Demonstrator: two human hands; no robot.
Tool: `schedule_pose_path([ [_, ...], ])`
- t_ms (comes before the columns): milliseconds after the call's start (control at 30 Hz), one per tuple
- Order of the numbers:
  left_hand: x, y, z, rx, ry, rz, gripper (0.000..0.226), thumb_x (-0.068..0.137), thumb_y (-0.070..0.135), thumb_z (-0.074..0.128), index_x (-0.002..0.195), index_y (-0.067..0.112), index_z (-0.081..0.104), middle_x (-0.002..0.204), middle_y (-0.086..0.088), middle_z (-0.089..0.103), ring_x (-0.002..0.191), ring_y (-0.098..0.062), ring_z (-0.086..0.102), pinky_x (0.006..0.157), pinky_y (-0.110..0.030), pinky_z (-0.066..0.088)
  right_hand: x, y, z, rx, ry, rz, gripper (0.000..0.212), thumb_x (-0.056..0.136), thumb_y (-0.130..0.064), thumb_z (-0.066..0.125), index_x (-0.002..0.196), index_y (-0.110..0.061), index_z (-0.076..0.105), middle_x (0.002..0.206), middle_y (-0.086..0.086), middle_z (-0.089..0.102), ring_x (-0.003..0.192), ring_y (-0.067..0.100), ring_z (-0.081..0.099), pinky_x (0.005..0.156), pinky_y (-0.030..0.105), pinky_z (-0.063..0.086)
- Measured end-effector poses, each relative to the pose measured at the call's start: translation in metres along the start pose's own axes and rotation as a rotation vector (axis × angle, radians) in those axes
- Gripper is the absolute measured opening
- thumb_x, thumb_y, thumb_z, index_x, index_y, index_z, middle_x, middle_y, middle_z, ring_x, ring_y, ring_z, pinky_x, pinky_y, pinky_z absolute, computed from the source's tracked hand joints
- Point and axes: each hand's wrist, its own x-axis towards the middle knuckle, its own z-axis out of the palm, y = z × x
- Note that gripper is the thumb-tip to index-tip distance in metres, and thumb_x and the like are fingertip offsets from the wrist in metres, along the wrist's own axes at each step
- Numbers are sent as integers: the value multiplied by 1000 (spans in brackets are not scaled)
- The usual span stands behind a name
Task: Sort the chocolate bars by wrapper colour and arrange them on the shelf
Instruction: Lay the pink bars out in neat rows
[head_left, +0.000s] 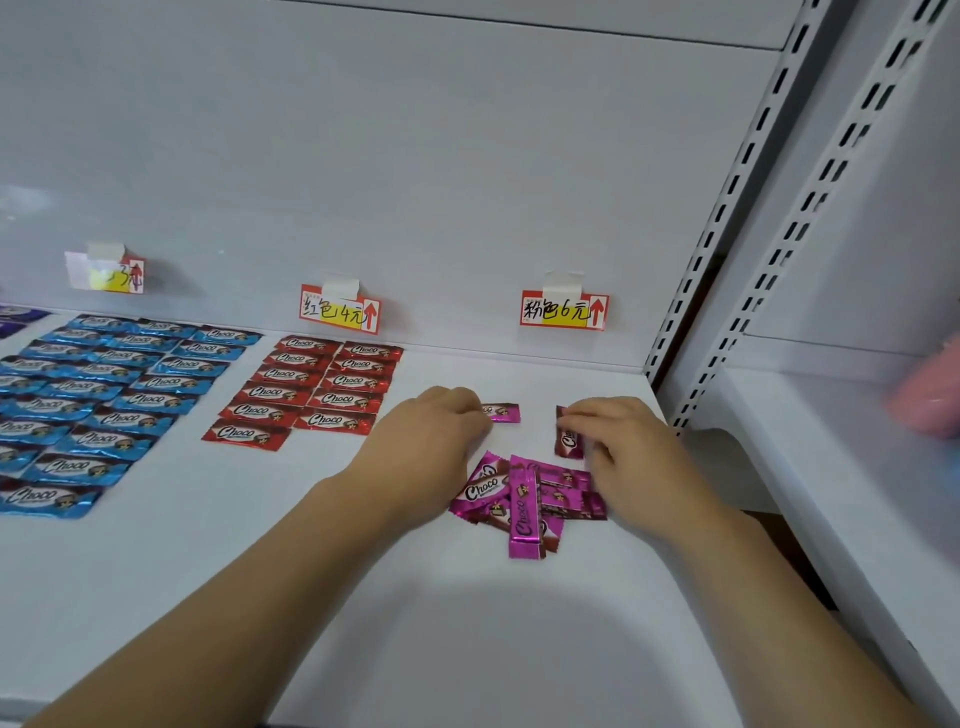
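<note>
White shelf (260, 545), seen from above and in front. Both forearms reaching in from the near edge.

Left hand (431, 441): palm down, fingers curled onto one pink bar (503, 413) lying flat, crosswise, just beyond the knuckles. Only the bar's right end visible; fingertips cover the rest. Pressing or pinching — cannot tell which.

Right hand (623, 447): palm down, fingers closed over a second pink bar (569, 439) set lengthwise, its left edge showing past the fingertips. Grip itself hidden under the hand.

Loose pink pile (524, 501) between the two wrists, nearer than both held bars. Bars overlapping at mixed angles, one upright-running bar on top; right edge of pile touching the right hand's thumb side.

Pink price label (563, 310) taped on the back wall, straight behind the hands.

Red bars (311, 389) in two tidy columns left of the left hand, under a red label (340, 312). Nearest red bar just beside the left wrist, not touching.

Blue bars (104, 395) in overlapping rows farther left, well apart from both hands. Third label (106, 273) above them, blurred.
</note>
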Motion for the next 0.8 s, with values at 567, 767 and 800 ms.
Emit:
schedule_pose_path([
  [567, 47, 1, 7, 239, -166, -152, 41, 96, 16, 49, 136, 17, 54, 133, -7, 52, 119, -30, 50, 94, -42, 46, 37, -10, -3, -339, -208, 101, 49, 105, -56, 29, 145, -37, 50, 140, -3, 50, 128, 24, 41, 101, 44, 42],
  [767, 62, -10, 18, 225, -109, -181, 36, 105, 25, 39, 136, 19, 57, 135, -7, 54, 123, -31, 49, 100, -43, 45, 69, -6, 8, -281, -193, 174, 51, 102, -59, 27, 140, -38, 55, 139, -1, 51, 128, 26, 41, 103, 46, 41],
  [800, 65, -11, 20, 212, -100, -185, 37, 106, 27, 38, 137, 20, 57, 136, -6, 54, 124, -30, 48, 101, -43, 45, 70, -4, 11, -280, -170, 171, 51, 102, -58, 27, 140, -39, 56, 137, -2, 52, 127, 26, 42, 102, 46, 41],
])
